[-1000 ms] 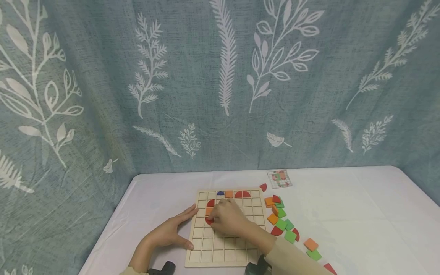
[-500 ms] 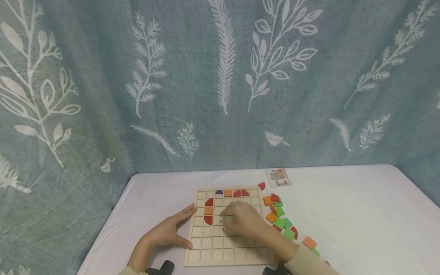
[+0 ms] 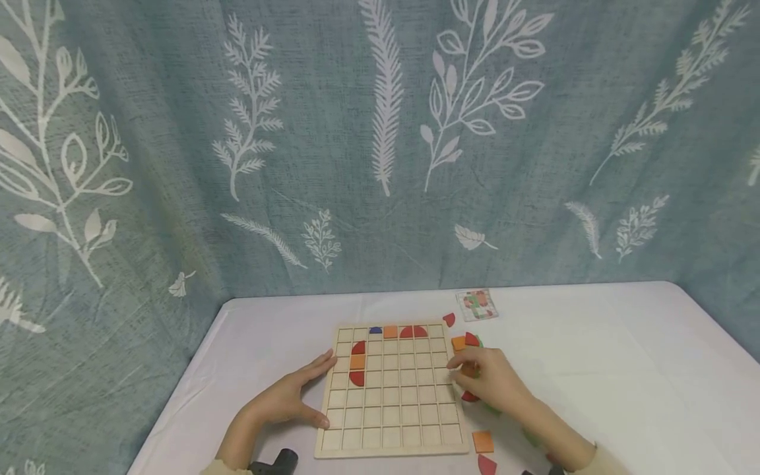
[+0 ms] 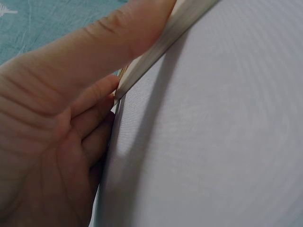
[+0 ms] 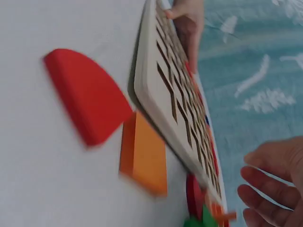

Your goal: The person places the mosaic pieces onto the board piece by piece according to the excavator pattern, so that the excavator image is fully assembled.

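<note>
White-clothed table has a wooden grid board, a small pattern card and loose red, orange and green tiles on it.

sleeves: pale beige | wrist cameras: black | hands: bare

The right hand hides part of the loose pieces below it, so their number cannot be told. Beyond this hand, the printed card is too small for reading exactly. Nearer the right wrist, the red piece looks blurred. The left hand partly covers the board, cut off by the top edge.
</note>
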The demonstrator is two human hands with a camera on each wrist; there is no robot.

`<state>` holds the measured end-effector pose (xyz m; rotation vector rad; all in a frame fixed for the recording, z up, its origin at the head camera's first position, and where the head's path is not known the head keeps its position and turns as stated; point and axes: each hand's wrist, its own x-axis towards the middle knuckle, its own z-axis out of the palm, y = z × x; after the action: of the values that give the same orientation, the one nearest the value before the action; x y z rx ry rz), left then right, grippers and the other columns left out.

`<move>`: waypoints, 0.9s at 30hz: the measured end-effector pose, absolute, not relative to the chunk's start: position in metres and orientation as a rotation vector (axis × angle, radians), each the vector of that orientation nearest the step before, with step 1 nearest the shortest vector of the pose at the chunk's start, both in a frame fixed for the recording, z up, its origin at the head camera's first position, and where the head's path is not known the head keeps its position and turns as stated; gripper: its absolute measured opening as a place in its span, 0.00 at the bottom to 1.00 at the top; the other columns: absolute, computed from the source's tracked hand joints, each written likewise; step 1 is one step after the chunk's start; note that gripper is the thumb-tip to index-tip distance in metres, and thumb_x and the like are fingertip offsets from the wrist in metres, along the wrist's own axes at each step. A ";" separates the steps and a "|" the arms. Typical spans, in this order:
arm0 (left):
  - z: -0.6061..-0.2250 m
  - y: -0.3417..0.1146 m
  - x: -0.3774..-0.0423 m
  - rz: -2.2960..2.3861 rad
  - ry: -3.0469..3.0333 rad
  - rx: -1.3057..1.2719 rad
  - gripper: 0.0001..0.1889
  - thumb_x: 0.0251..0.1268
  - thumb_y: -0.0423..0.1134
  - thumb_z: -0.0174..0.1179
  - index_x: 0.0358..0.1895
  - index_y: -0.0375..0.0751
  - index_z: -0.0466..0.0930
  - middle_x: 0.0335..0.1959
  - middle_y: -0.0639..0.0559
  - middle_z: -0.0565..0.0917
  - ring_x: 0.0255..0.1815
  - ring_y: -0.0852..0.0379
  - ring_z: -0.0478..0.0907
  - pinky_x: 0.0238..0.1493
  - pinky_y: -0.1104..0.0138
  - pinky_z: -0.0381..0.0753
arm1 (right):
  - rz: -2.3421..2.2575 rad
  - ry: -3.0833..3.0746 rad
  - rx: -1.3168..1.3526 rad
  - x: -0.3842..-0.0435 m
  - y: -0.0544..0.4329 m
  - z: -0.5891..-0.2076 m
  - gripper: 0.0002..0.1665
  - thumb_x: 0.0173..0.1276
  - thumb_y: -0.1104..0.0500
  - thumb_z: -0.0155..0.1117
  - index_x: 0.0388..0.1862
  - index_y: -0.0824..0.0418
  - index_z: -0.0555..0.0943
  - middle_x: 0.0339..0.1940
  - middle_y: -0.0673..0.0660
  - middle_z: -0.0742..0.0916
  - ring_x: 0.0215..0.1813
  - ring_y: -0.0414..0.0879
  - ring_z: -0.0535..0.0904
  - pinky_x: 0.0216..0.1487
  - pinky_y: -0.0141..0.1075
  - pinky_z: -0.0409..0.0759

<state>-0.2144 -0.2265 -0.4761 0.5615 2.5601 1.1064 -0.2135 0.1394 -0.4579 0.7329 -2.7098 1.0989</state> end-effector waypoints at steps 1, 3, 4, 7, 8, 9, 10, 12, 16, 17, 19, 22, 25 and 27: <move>-0.476 -0.226 -0.214 1.107 2.561 0.561 0.57 0.26 0.49 0.76 0.69 0.40 0.58 0.73 0.43 0.51 0.72 0.36 0.45 0.67 0.41 0.48 | 1.111 -2.715 0.710 -0.213 0.146 -0.458 0.06 0.57 0.64 0.66 0.34 0.58 0.84 0.33 0.48 0.86 0.33 0.37 0.78 0.32 0.29 0.78; -0.475 -0.226 -0.214 1.108 2.564 0.564 0.57 0.25 0.49 0.76 0.69 0.40 0.59 0.73 0.43 0.51 0.72 0.36 0.45 0.67 0.41 0.48 | 1.128 -2.730 0.672 -0.212 0.160 -0.459 0.06 0.57 0.66 0.66 0.33 0.58 0.83 0.33 0.47 0.86 0.35 0.38 0.79 0.35 0.30 0.79; -0.475 -0.226 -0.214 1.110 2.563 0.564 0.57 0.25 0.49 0.76 0.69 0.40 0.59 0.73 0.43 0.51 0.72 0.36 0.45 0.67 0.41 0.48 | 1.130 -2.744 0.646 -0.211 0.166 -0.460 0.06 0.57 0.66 0.66 0.33 0.57 0.83 0.34 0.47 0.86 0.37 0.38 0.79 0.37 0.31 0.80; -0.474 -0.225 -0.213 1.114 2.565 0.568 0.56 0.25 0.49 0.76 0.69 0.40 0.59 0.73 0.42 0.52 0.72 0.36 0.46 0.67 0.41 0.47 | 1.153 -2.801 0.600 -0.211 0.183 -0.460 0.08 0.57 0.68 0.64 0.34 0.57 0.82 0.34 0.47 0.86 0.38 0.42 0.80 0.38 0.32 0.80; -0.474 -0.225 -0.213 1.114 2.566 0.568 0.56 0.25 0.49 0.76 0.69 0.40 0.59 0.73 0.42 0.52 0.72 0.36 0.45 0.67 0.41 0.47 | 1.156 -2.821 0.595 -0.212 0.188 -0.461 0.08 0.58 0.68 0.63 0.34 0.56 0.82 0.35 0.48 0.86 0.39 0.43 0.80 0.39 0.32 0.80; -0.474 -0.225 -0.213 1.116 2.565 0.566 0.56 0.26 0.49 0.76 0.69 0.39 0.59 0.73 0.42 0.52 0.72 0.35 0.45 0.67 0.41 0.47 | 1.164 -2.842 0.596 -0.212 0.192 -0.462 0.09 0.58 0.68 0.63 0.34 0.56 0.83 0.37 0.49 0.86 0.39 0.44 0.80 0.39 0.32 0.80; -0.474 -0.225 -0.213 1.115 2.566 0.566 0.56 0.26 0.49 0.76 0.69 0.39 0.59 0.73 0.42 0.52 0.72 0.35 0.46 0.67 0.41 0.47 | 1.167 -2.869 0.601 -0.212 0.196 -0.463 0.10 0.58 0.68 0.63 0.35 0.55 0.83 0.38 0.49 0.86 0.40 0.45 0.81 0.40 0.32 0.80; -0.475 -0.225 -0.213 1.114 2.563 0.569 0.56 0.26 0.49 0.75 0.69 0.39 0.59 0.73 0.42 0.52 0.72 0.35 0.46 0.67 0.41 0.48 | 1.169 -2.912 0.643 -0.213 0.202 -0.466 0.12 0.58 0.68 0.62 0.38 0.53 0.84 0.42 0.51 0.86 0.43 0.47 0.81 0.42 0.33 0.80; -0.475 -0.226 -0.213 1.118 2.555 0.581 0.56 0.27 0.49 0.75 0.69 0.38 0.58 0.73 0.41 0.52 0.72 0.35 0.46 0.67 0.41 0.48 | 1.142 -2.958 0.753 -0.217 0.208 -0.471 0.16 0.58 0.68 0.61 0.41 0.51 0.83 0.45 0.50 0.85 0.47 0.46 0.79 0.46 0.34 0.80; -0.475 -0.226 -0.212 1.123 2.552 0.584 0.56 0.27 0.48 0.76 0.69 0.38 0.58 0.73 0.41 0.52 0.72 0.35 0.45 0.67 0.41 0.48 | 1.136 -2.957 0.782 -0.218 0.210 -0.471 0.16 0.58 0.68 0.61 0.42 0.51 0.83 0.45 0.49 0.85 0.48 0.46 0.79 0.46 0.35 0.80; -0.475 -0.227 -0.212 1.129 2.549 0.588 0.56 0.27 0.48 0.76 0.69 0.37 0.58 0.73 0.41 0.52 0.72 0.35 0.45 0.67 0.41 0.48 | 1.131 -2.954 0.818 -0.219 0.212 -0.472 0.16 0.58 0.68 0.61 0.42 0.52 0.83 0.45 0.49 0.85 0.48 0.45 0.79 0.47 0.35 0.79; -0.475 -0.226 -0.212 1.144 2.540 0.587 0.56 0.27 0.48 0.76 0.69 0.37 0.58 0.73 0.41 0.51 0.72 0.35 0.45 0.67 0.40 0.47 | 1.111 -2.951 0.843 -0.220 0.214 -0.471 0.15 0.58 0.67 0.62 0.42 0.52 0.84 0.45 0.50 0.85 0.48 0.44 0.79 0.46 0.35 0.79; -0.475 -0.227 -0.212 1.149 2.536 0.585 0.56 0.27 0.48 0.76 0.69 0.37 0.58 0.73 0.41 0.51 0.72 0.35 0.44 0.67 0.40 0.46 | 1.066 -2.950 0.845 -0.220 0.216 -0.469 0.14 0.58 0.66 0.63 0.42 0.53 0.84 0.44 0.50 0.86 0.48 0.47 0.80 0.46 0.37 0.80; -0.475 -0.227 -0.212 1.148 2.536 0.587 0.56 0.27 0.48 0.76 0.69 0.38 0.58 0.73 0.41 0.51 0.72 0.35 0.44 0.67 0.40 0.46 | 1.027 -2.946 0.838 -0.219 0.217 -0.469 0.13 0.58 0.64 0.63 0.41 0.53 0.84 0.44 0.51 0.86 0.48 0.50 0.81 0.46 0.39 0.80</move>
<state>-0.2121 -0.2269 -0.4755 0.5866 2.5356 1.1476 -0.2194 0.2167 -0.4688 0.8380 -2.9456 1.0275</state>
